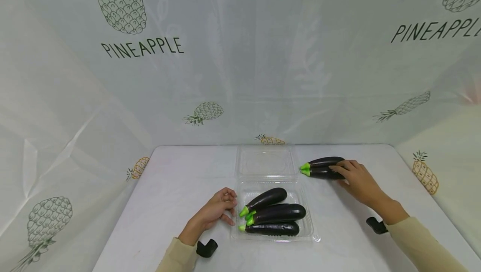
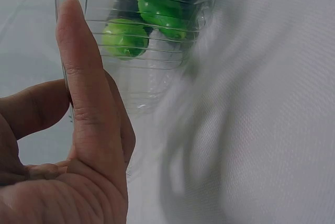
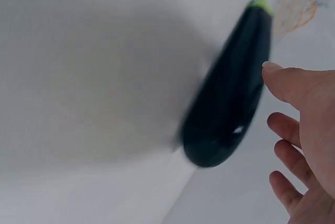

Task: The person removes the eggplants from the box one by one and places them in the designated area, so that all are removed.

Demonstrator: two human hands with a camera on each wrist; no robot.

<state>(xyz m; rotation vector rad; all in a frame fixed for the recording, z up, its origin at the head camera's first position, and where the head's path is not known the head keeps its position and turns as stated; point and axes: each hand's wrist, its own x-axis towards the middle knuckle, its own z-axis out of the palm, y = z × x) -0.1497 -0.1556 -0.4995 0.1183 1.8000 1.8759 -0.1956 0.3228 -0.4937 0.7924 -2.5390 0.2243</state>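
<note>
Several dark eggplants [image 1: 276,214] with green stem ends lie in the base of a clear plastic clamshell box [image 1: 309,205]. At the box's left edge is my left hand [image 1: 219,207], its fingers loosely bent and thumb apart. In the left wrist view, the left hand [image 2: 89,124] lies along the clear wall, with green stem ends [image 2: 125,38] showing through. My right hand [image 1: 357,180] is over the right ends of two eggplants [image 1: 324,167] beside the lid. In the right wrist view, its thumb is close to one eggplant [image 3: 227,88]; whether they touch is unclear.
The box's hinged lid [image 1: 267,162] lies folded back, away from me. A white cloth covers the table [image 1: 180,176]. Behind it hangs a pineapple-printed sheet [image 1: 244,75]. Black wrist-worn pieces [image 1: 207,248] show beneath both sleeves.
</note>
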